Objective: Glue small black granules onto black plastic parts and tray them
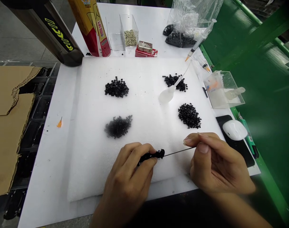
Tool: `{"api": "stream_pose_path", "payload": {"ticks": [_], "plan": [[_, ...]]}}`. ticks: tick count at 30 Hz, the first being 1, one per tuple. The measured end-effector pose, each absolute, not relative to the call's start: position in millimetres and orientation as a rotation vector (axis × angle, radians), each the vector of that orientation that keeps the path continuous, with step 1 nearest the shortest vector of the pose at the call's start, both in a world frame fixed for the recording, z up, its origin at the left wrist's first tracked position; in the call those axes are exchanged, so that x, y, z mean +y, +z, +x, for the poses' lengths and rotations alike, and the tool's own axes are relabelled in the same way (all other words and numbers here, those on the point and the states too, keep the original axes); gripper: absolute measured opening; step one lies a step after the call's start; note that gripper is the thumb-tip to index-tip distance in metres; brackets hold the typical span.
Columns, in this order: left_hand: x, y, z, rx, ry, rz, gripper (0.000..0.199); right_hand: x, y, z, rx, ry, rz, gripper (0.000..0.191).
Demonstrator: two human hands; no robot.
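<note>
Now, floor: we looked down past grey concrete floor [16,38] at the far left.
Left of the table: torn corrugated cardboard [9,126] lay over a black plastic crate [37,107], and a black post with yellow chevrons [49,28] slanted in above.
Table: a white table [47,177] carried an orange dispensing tip [59,123] just beside the foam.
Foam: a white foam pad [92,164] held four separate heaps of black granules [116,87], with a plastic pipette [168,95] lying against the upper right heap.
Left hand: our left hand [127,177] pinched a black rod-shaped piece [151,155] between thumb and fingers, just over the pad.
Right hand: our right hand [218,161] pinched a thin metal wire [180,151] between thumb and forefinger, its other end meeting the black rod-shaped piece.
Behind the pad: a red-and-yellow can [91,28], clear acrylic boxes [114,34], a small red box [145,50] and a plastic bag of black granules [182,39] stood in a row.
Right of the pad: a syringe [199,39], a clear box [222,90] and a white mouse [234,129] on a black mat [239,155] lay near a green bench panel [265,95].
</note>
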State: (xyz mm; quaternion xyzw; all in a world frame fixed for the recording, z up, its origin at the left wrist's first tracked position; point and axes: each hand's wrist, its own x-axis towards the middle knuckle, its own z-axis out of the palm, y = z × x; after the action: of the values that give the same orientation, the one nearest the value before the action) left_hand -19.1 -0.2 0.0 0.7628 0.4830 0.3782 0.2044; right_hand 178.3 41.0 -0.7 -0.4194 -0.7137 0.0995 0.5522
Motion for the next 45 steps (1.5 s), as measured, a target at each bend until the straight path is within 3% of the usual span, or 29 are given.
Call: {"api": "stream_pose_path", "payload": {"ticks": [45], "plan": [[1, -3, -23, 1.421, 1.048, 2.134, 0.020, 47, -13, 163, -1.534, 0.124, -1.053, 0.037]]}}
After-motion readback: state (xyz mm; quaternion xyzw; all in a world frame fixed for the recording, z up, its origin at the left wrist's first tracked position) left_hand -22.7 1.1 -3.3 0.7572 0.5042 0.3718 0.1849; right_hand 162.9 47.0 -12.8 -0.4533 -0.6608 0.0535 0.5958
